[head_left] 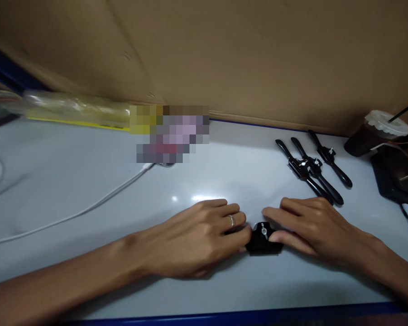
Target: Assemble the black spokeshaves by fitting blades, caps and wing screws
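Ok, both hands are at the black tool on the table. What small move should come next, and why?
Perhaps use the right hand to test the silver wing nut for looseness: it faces up, uncovered, and the right thumb lies just beside it. The left hand is at the other side of the black tool and could probably steady it.

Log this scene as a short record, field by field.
Left hand: curled over the left end of the tool, ring on one finger
Right hand: thumb against the right side of the tool; full grip hidden
Tool: black, silver wing nut on its middle
Spare tools: three, similar, beyond the right hand; two close together, one a little apart to the right
Cup: lidded, dark drink, straw, far right
Cable: white, leading to a pixelated item
Table: pale top, blue edge
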Demonstrator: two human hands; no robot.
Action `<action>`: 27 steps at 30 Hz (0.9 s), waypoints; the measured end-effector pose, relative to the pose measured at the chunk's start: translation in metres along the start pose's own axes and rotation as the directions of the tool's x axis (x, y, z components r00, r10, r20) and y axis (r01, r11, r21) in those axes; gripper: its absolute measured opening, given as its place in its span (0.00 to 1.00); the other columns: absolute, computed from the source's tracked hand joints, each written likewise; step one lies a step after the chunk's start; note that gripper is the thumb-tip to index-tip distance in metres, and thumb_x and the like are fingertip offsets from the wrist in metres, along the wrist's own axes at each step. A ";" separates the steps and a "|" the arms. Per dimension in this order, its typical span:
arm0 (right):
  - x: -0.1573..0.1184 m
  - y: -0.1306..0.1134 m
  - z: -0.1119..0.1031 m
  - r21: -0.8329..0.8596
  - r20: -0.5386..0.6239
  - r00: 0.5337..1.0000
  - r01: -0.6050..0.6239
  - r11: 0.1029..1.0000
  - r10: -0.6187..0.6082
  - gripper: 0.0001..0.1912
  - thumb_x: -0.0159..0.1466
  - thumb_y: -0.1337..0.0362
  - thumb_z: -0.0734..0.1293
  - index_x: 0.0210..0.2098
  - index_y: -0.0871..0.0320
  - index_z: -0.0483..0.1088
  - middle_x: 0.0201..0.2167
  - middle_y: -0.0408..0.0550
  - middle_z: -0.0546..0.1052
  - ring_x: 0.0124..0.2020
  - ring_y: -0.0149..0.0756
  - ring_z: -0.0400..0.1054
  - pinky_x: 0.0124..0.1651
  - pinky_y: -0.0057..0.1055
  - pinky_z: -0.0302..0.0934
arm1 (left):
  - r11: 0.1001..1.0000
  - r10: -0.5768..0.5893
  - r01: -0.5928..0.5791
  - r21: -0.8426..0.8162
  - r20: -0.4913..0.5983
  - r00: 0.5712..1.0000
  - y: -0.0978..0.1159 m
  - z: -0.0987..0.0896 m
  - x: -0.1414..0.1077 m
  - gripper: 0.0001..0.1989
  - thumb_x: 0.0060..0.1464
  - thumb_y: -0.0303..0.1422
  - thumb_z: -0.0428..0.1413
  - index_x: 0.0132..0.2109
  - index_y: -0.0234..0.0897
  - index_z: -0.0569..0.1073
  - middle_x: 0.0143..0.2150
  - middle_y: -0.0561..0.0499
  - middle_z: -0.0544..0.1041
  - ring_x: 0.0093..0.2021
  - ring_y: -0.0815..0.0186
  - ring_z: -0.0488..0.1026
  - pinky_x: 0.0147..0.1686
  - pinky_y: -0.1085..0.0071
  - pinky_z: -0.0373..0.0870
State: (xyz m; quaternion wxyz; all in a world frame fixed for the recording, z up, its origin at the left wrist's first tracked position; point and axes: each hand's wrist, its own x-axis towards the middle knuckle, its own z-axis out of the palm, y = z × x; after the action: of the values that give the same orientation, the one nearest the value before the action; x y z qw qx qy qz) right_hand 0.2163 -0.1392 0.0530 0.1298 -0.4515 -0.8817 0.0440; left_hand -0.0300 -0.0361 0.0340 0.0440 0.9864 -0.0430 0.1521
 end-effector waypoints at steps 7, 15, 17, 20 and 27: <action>-0.005 0.025 -0.008 -0.115 -0.227 0.966 -0.157 0.981 0.128 0.18 0.77 0.63 0.56 0.36 0.60 0.74 0.29 0.47 0.75 0.27 0.33 0.67 0.31 0.31 0.55 | 0.987 -0.097 0.097 0.127 -0.007 0.995 -0.034 -0.007 -0.005 0.13 0.70 0.30 0.47 0.44 0.34 0.76 0.35 0.48 0.73 0.36 0.61 0.65 0.36 0.64 0.64; -0.022 0.105 -0.031 -0.276 -0.412 0.665 -0.742 0.610 0.623 0.14 0.69 0.60 0.63 0.51 0.56 0.74 0.43 0.54 0.80 0.40 0.49 0.73 0.38 0.39 0.63 | 0.911 -0.367 0.381 0.160 -0.108 0.924 -0.051 0.004 -0.010 0.17 0.70 0.35 0.46 0.58 0.37 0.73 0.49 0.42 0.75 0.49 0.55 0.69 0.47 0.57 0.70; -0.026 0.117 -0.029 -0.314 -0.367 0.637 -0.771 0.554 0.678 0.19 0.71 0.59 0.61 0.56 0.59 0.71 0.49 0.60 0.77 0.49 0.55 0.71 0.43 0.43 0.64 | 0.911 -0.382 0.393 0.127 -0.098 0.919 -0.050 0.005 -0.009 0.20 0.71 0.38 0.45 0.63 0.37 0.69 0.56 0.40 0.73 0.56 0.52 0.69 0.53 0.53 0.69; -0.026 0.124 -0.019 -0.251 -0.283 0.632 -0.775 0.580 0.721 0.23 0.74 0.54 0.57 0.58 0.64 0.69 0.52 0.65 0.74 0.55 0.57 0.68 0.51 0.47 0.63 | 0.916 -0.391 0.395 0.070 -0.068 0.918 -0.047 0.008 -0.008 0.26 0.73 0.44 0.43 0.71 0.40 0.60 0.67 0.39 0.66 0.66 0.50 0.63 0.61 0.49 0.66; -0.013 0.114 0.005 -0.143 -0.208 0.651 -0.758 0.636 0.730 0.28 0.76 0.47 0.51 0.59 0.59 0.69 0.57 0.64 0.71 0.57 0.53 0.69 0.57 0.44 0.62 | 0.913 -0.405 0.409 -0.016 0.106 0.908 -0.050 0.020 -0.010 0.37 0.70 0.56 0.42 0.76 0.48 0.42 0.78 0.44 0.44 0.77 0.48 0.44 0.73 0.45 0.47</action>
State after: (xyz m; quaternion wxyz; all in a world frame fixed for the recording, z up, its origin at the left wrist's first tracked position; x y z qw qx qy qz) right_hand 0.3117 -0.0826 0.0238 0.1071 -0.7880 -0.6054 -0.0325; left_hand -0.0288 0.0122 0.0082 0.0913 0.9791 0.1583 0.0892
